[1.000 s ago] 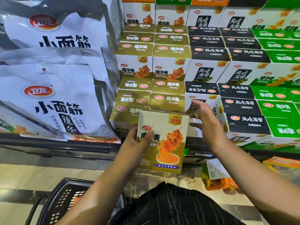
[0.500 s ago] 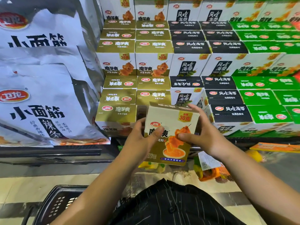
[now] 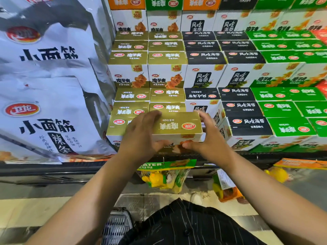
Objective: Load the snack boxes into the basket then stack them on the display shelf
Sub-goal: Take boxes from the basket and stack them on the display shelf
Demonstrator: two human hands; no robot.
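Both hands hold a gold-topped white cardboard snack box [image 3: 177, 123] at the front of the dark display shelf [image 3: 53, 167], level with the front row and just right of a matching gold-topped box [image 3: 117, 127]. The left hand [image 3: 141, 137] curls its fingers over the top, thumb on the front face. The right hand [image 3: 210, 140] grips the right end, thumb also in front. Black-topped boxes [image 3: 247, 126] stand just beside it. A black mesh basket [image 3: 116, 225] sits low by the floor.
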